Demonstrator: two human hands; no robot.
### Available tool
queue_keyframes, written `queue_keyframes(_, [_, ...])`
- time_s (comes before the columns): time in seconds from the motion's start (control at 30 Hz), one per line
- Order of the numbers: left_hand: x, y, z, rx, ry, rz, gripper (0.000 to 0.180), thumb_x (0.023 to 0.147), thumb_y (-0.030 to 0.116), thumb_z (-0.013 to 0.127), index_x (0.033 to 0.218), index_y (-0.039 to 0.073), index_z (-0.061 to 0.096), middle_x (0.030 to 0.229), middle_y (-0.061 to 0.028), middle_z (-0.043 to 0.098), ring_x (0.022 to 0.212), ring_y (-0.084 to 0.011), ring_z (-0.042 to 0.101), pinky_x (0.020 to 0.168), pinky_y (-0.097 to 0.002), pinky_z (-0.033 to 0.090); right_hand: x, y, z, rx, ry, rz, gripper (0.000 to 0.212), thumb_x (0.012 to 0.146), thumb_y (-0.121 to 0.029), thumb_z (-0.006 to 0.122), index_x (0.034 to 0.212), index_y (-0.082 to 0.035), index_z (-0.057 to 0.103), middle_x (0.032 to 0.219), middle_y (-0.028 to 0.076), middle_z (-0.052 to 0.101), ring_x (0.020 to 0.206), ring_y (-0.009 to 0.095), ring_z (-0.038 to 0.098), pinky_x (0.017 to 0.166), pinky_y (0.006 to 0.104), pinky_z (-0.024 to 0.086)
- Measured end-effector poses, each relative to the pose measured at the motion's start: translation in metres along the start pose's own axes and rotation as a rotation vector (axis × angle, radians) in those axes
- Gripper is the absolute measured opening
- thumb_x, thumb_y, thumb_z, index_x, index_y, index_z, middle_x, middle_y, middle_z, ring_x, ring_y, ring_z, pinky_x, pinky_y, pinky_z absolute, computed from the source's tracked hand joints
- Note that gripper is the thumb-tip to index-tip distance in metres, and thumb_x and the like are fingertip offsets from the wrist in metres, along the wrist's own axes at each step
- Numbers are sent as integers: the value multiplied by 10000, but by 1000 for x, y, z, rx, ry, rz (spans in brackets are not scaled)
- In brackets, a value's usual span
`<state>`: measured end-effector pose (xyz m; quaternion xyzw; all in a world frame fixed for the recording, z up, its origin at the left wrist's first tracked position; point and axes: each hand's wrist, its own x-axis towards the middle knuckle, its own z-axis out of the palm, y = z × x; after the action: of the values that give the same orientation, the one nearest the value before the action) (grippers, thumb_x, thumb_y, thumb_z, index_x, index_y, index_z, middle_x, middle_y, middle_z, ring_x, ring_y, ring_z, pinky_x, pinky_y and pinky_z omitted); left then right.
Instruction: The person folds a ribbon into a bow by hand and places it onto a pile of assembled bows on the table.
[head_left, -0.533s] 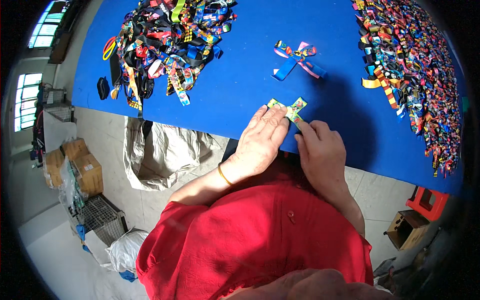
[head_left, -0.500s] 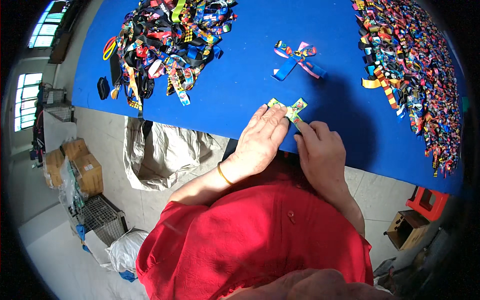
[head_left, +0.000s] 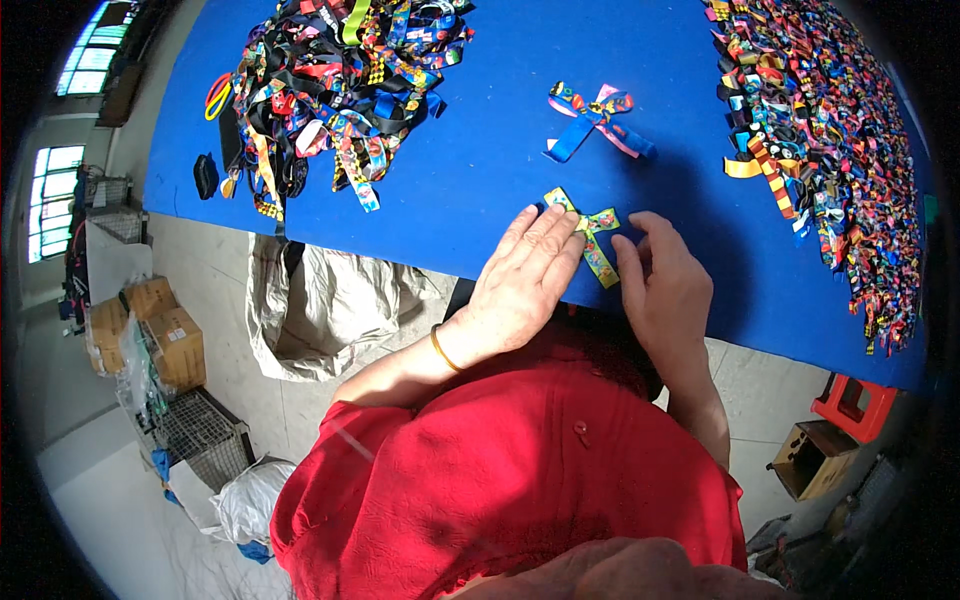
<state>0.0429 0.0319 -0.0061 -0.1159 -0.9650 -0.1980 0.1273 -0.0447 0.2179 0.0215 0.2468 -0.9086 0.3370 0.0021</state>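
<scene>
Near the front edge of the blue table a green patterned ribbon bow (head_left: 598,228) lies with its arms spread in a cross. My left hand (head_left: 532,268) rests flat over its left part, fingers stretched out and hiding that arm. Just right of the bow my right hand (head_left: 668,285) hovers, thumb and forefinger apart and nothing visible between them. Farther back lies a second ribbon bow (head_left: 598,118) in blue, pink and red, apart from both hands.
A tangled heap of printed ribbons (head_left: 330,100) covers the table's left part. Many small ribbon pieces (head_left: 820,150) are piled along the right. Below the front edge hangs an open white sack (head_left: 320,315). Cardboard boxes (head_left: 165,335) and a red stool (head_left: 855,405) stand on the floor.
My right hand has let go of the bow and moved a little right, its fingers opening. The bow's lower and right arms now lie more spread. My left hand stays nearly in place.
</scene>
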Motion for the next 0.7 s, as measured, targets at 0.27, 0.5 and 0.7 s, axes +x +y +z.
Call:
queue_keyframes(0.27, [-2,6,18,-34,-4,-30,530,927,107,564,1425,-74,556,1495,-265,523,1427,-417,499,1218,-565,357,11,8,19,52,-32,54,166,988,-249,708,994,-91,657,844,116,698,733,331,706,633,443,534])
queue_keyframes(0.5, [-4,5,24,1,13,-37,558,888,64,563,1433,-52,574,1514,-238,536,1445,-385,497,1227,-547,348,15,11,23,44,-37,57,177,992,-226,691,905,-87,624,798,125,686,705,348,697,614,462,526])
queue_keyframes(0.7, [-3,5,25,37,36,-28,502,909,91,570,1388,-54,619,1500,-235,555,1423,-377,526,1203,-548,386,16,14,26,66,-18,83,159,987,-216,689,905,-97,623,773,131,669,695,350,695,610,460,525])
